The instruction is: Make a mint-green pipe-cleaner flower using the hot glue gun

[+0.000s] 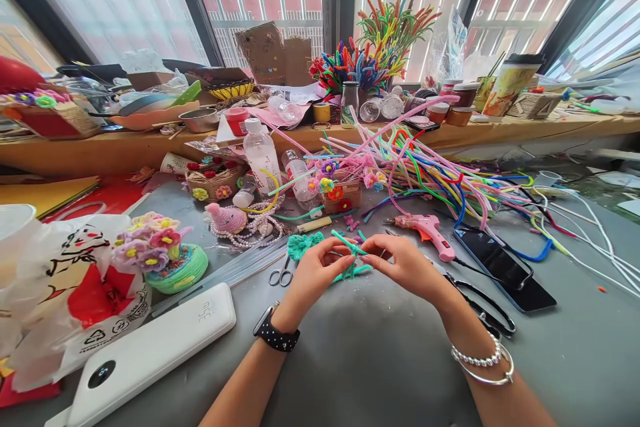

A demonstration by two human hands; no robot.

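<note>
Between the fingertips of both hands is a mint-green pipe cleaner [344,241], bent and crossing over itself. My left hand [316,265] pinches it from one side, thumb against fingers. From the other side my right hand [407,267] grips it the same way. More green pipe cleaner pieces [361,271] show just below the fingers, and I cannot tell whether they join the held one. Close behind my left hand lies a ruffled green pipe-cleaner piece [303,245]. Small scissors [281,276] rest left of that hand. A pink glue gun [425,235] lies beyond my right hand.
Loose pipe cleaners [435,170] spread across the back right. A phone [505,268] and black-framed glasses [487,312] lie at right. At left are a white power bank [160,353], a flower pot craft [175,267] and a plastic bag [95,293]. Bottles [261,157] stand behind.
</note>
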